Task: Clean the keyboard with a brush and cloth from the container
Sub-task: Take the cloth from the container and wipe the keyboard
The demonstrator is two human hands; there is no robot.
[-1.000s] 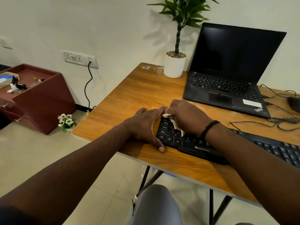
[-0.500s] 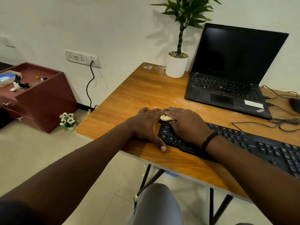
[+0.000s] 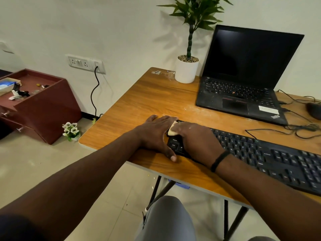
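Pressing the cloth (image 3: 172,130) onto the keyboard (image 3: 271,153) at its 9 o'clock end, your right hand (image 3: 196,141) holds it bunched; your left hand (image 3: 156,134) lies flat, fingers straight, bracing that end.

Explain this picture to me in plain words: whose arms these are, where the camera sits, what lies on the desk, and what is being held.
There is no machine here. The camera is worn on a person's head and looks down at their own two arms.

The left hand lies flat on the wooden desk against the end of a black keyboard, steadying it. The right hand presses a small pale cloth onto the keys at that end; whether its fingers curl round the cloth is hidden.

Behind stand an open laptop with a dark screen, a potted plant, a mouse and loose cables. No brush is in view.
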